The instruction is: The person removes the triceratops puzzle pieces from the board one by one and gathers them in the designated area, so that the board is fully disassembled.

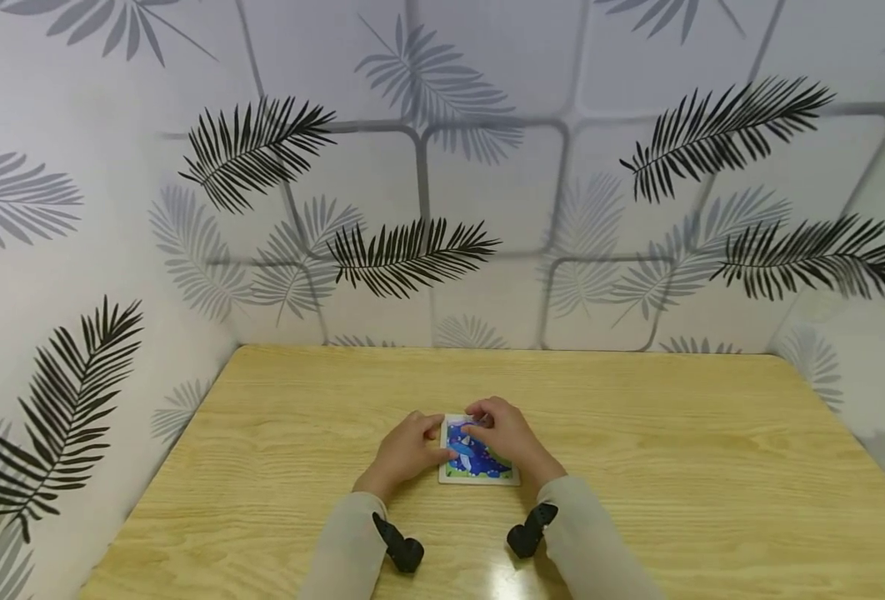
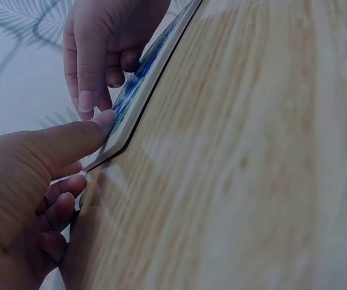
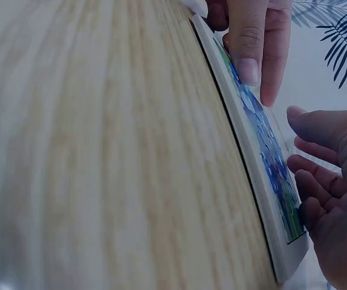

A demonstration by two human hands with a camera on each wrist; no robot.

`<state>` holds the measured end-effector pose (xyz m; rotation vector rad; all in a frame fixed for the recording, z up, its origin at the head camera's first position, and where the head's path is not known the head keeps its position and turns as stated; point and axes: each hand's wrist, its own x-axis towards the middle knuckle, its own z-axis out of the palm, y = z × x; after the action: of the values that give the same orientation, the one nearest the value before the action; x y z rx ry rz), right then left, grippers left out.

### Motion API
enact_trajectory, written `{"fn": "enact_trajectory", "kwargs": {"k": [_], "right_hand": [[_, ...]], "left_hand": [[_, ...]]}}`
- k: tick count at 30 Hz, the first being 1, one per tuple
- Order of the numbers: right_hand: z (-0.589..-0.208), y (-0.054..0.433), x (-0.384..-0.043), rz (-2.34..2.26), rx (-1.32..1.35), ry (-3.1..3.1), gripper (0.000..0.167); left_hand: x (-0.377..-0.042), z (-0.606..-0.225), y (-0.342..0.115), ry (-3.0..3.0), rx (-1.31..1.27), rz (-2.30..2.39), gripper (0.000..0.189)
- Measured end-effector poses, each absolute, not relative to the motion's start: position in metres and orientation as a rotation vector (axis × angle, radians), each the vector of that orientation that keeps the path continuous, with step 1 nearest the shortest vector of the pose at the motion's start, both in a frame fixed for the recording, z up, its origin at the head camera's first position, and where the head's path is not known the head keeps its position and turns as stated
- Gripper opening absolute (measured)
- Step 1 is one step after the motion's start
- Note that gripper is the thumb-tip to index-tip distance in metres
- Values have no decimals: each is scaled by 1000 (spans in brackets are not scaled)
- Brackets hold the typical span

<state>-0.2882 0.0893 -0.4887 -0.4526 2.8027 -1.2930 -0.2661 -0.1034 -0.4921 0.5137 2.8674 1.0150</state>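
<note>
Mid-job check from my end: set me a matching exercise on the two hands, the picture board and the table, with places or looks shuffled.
Things
1. Left hand
2. Right hand
3. Picture board
4. Table

Places or looks
A. Blue figure inside a pale border
B. Over the picture's upper right part
C. Light, wood-grained surface
D. At the board's left edge, thumb reaching over it

Right pairs: 1-D, 2-B, 3-A, 4-C

The table (image 1: 712, 467) offers passage left and right, but hands (image 1: 405, 454) (image 1: 513, 437) flank the picture board (image 1: 480, 462) and a wall (image 1: 495, 192) stands behind
</note>
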Motion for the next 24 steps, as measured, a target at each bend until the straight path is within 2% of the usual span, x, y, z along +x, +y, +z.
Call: {"fn": "enact_trajectory", "kwargs": {"k": [13, 24], "right_hand": [[-498, 76, -277, -1091, -444, 2797, 25], [-481, 76, -293, -998, -399, 2811, 21]], "left_hand": [[-250, -503, -111, 2843, 447, 964, 67], [-271, -491, -107, 2828, 467, 906, 68]]}}
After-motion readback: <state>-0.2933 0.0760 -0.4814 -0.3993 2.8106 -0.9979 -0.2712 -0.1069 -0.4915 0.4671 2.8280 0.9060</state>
